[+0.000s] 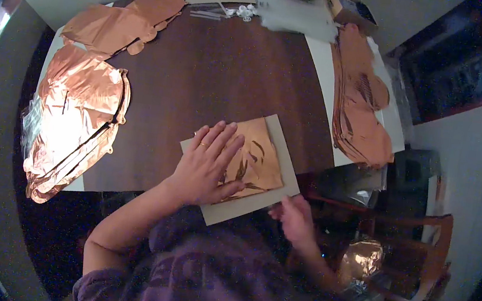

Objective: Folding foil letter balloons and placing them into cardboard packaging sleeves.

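My left hand (207, 161) lies flat, fingers stretched out, on a folded copper-coloured foil piece (263, 165). Wrinkles cross the foil's shiny surface, and the hand covers its left part. Under it is a pale grey cardboard sheet (285, 140), tilted and overhanging the table's near edge. Beside the sheet's lower right corner is my right hand (298, 219), blurred by motion. Its fingers seem bent, but I cannot tell whether they touch the cardboard or hold anything.
Flat copper foil balloons lie on the brown table (219, 77): a crumpled stack (79, 108) at left, another (118, 23) behind it, more (360, 98) at right. Along the back are a cloudy plastic bag (293, 8), small white pieces (243, 12) and an open box (352, 11). A wooden chair (435, 250) stands right.
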The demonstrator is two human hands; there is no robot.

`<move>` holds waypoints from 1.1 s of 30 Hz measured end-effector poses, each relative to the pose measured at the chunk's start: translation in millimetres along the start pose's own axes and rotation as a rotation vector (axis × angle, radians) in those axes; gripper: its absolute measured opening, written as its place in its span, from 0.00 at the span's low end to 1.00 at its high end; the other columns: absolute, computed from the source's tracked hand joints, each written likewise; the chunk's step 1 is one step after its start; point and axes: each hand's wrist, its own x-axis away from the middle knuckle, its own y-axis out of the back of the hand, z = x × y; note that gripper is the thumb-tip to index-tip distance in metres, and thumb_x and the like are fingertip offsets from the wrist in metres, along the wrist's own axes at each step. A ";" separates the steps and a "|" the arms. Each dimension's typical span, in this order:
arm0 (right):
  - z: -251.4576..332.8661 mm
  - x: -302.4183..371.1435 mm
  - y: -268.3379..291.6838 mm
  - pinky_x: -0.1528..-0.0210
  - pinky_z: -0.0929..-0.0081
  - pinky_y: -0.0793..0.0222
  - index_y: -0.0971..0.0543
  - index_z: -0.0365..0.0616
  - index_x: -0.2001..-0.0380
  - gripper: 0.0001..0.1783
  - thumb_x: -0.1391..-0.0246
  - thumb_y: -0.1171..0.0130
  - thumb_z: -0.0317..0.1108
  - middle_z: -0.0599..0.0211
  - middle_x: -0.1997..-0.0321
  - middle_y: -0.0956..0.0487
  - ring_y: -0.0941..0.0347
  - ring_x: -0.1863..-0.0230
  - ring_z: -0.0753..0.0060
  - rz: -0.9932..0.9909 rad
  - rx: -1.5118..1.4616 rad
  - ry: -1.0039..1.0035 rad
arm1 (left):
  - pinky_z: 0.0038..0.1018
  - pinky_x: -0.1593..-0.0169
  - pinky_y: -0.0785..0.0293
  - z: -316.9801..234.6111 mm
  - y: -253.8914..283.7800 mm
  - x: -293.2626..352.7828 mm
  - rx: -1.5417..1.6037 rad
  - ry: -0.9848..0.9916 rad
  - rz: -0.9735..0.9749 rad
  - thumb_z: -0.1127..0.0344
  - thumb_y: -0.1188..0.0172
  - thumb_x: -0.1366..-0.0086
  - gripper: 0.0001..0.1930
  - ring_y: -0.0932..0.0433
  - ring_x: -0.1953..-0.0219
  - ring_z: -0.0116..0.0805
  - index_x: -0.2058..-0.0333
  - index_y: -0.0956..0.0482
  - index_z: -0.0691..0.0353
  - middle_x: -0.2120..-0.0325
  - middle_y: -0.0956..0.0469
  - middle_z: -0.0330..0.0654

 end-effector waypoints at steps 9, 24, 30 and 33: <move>8.9 -2.6 -27.1 0.63 0.75 0.28 0.24 0.38 0.55 0.17 0.44 0.41 0.37 0.66 0.60 0.21 0.24 0.63 0.73 -0.241 -0.034 0.203 | 0.52 0.33 0.53 -1.8 -0.5 6.8 0.027 0.006 -0.041 0.38 0.43 0.44 0.44 0.45 0.34 0.58 0.38 0.40 0.65 0.37 0.42 0.57; 52.3 -18.5 -7.6 0.54 0.77 0.31 0.22 0.40 0.55 0.16 0.48 0.37 0.29 0.70 0.59 0.20 0.26 0.59 0.78 0.266 0.354 0.115 | 0.45 0.36 0.43 17.9 23.2 25.8 0.165 0.086 -0.372 0.61 0.31 0.50 0.41 0.40 0.38 0.56 0.39 0.40 0.65 0.41 0.39 0.59; 75.3 10.8 -20.4 0.57 0.71 0.27 0.20 0.39 0.63 0.11 0.46 0.35 0.35 0.69 0.64 0.18 0.24 0.62 0.76 0.184 0.377 0.238 | 0.33 0.41 0.34 -14.2 76.6 38.3 1.241 0.375 -0.516 0.66 0.31 0.47 0.48 0.30 0.45 0.36 0.34 0.53 0.62 0.47 0.32 0.47; 82.8 21.4 -30.4 0.60 0.72 0.27 0.20 0.40 0.65 0.11 0.47 0.35 0.35 0.71 0.65 0.19 0.24 0.64 0.78 0.251 0.294 0.396 | 0.33 0.41 0.34 -29.0 104.4 35.0 1.035 0.332 -0.599 0.70 0.28 0.50 0.53 0.28 0.47 0.36 0.32 0.58 0.63 0.47 0.31 0.47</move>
